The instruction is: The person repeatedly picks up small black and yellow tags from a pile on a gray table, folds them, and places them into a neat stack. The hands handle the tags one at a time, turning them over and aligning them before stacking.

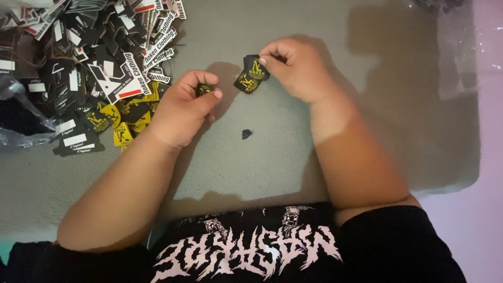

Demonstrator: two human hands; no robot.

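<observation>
Spreading across the whole frame is a grey table top (293, 157), and on its upper left lies the largest thing on it, a loose heap of card hang tags (99, 68), black, white and yellow, some overlapping and some tipped on edge, with a crumpled clear plastic bag (21, 110) at the far left edge beside them. Near the middle of the frame the right hand (298, 68) pinches a small stack of black tags with yellow print (251, 74) by its upper right corner, thumb and forefinger closed on it, so that the stack hangs tilted just above the table. The left hand (183, 107), just left of centre and beside the heap, is curled shut around another small black and yellow tag (204, 89), of which only a corner shows between thumb and fingers. These tags look light, thin and fairly stiff, like coated card; they would likely slide over one another, so a stack seems best taken by pinching flat faces near one corner or edge, firmly enough to keep the pieces aligned, and not so hard as to crease them. Smallest of all, a dark scrap (246, 133) lies alone on the table below and between the two hands, touching neither.
</observation>
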